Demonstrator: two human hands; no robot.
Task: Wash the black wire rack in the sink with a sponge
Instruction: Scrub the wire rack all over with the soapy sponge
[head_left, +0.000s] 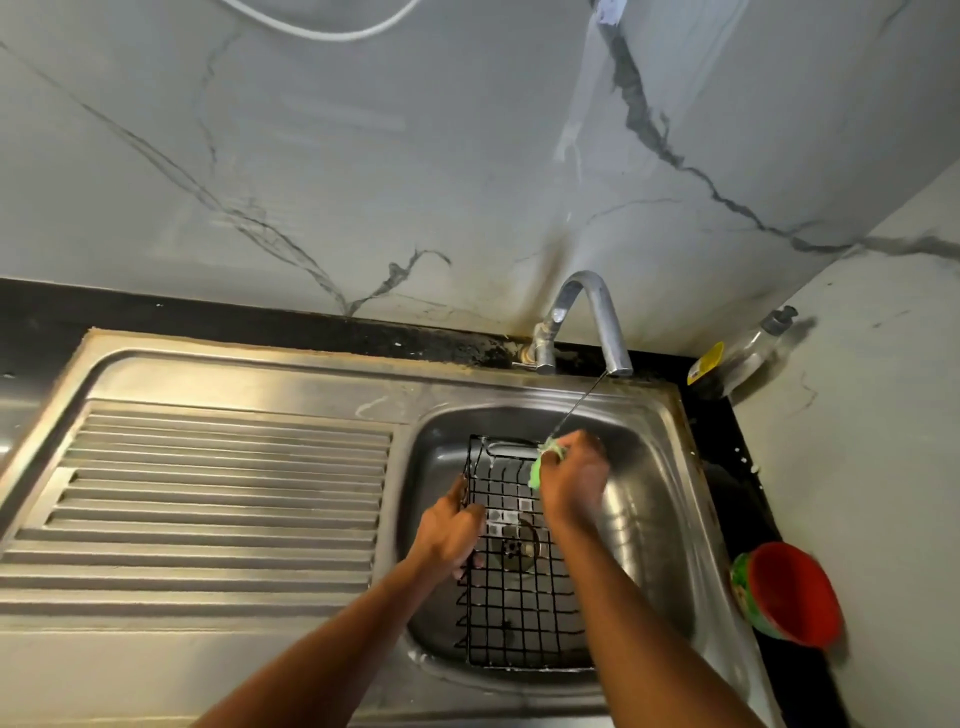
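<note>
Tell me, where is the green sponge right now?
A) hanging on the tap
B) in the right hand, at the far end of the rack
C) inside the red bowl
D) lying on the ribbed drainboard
B: the right hand grips the sponge against the far edge of the rack in the sink, where the thin stream from the tap lands.

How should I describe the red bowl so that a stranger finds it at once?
Start at the steel sink. On the dark counter to its right, the bowl lies nearer the person than the clear bottle in the corner. Only it is red inside and green outside.
</note>
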